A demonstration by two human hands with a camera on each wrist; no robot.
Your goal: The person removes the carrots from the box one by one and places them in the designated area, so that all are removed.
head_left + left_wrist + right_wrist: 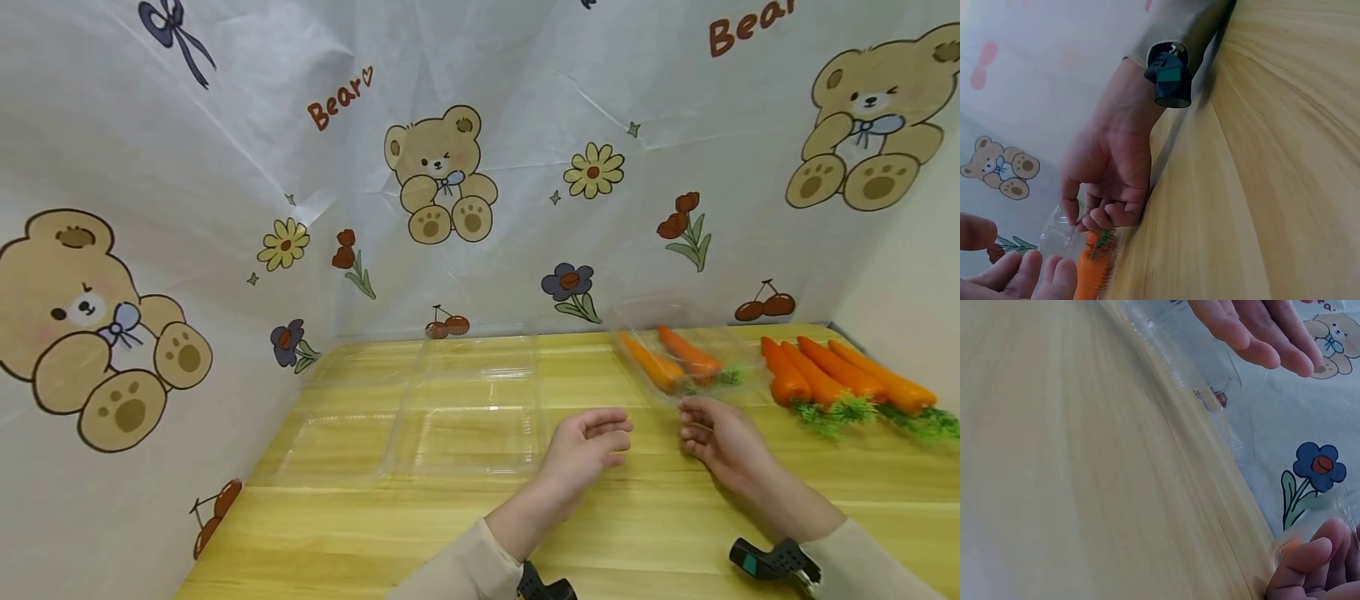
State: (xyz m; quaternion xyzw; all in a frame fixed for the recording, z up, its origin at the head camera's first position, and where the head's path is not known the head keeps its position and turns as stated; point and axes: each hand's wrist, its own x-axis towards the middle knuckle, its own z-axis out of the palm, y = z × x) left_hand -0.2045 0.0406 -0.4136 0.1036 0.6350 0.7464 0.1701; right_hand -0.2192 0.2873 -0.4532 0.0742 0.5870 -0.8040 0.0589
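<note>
A clear plastic container [750, 357] holding two orange carrots [693, 357] with green tops sits at the back, right of centre. My right hand [723, 442] is at its near edge, and thumb and fingertips pinch the rim; the left wrist view shows this right hand [1110, 178] with curled fingers beside the container and a carrot [1092, 269]. To the left and apart from the container, my left hand [588, 450] hovers over the table with loosely bent fingers and nothing in them. The right wrist view also shows the left hand's [1260, 328] extended fingers.
Several more carrots [847, 375] lie side by side at the right of the wooden table [315, 533]. Left of centre stand clear plastic containers [476, 437], side by side. A bear-printed sheet [517, 75] hangs along the back and left.
</note>
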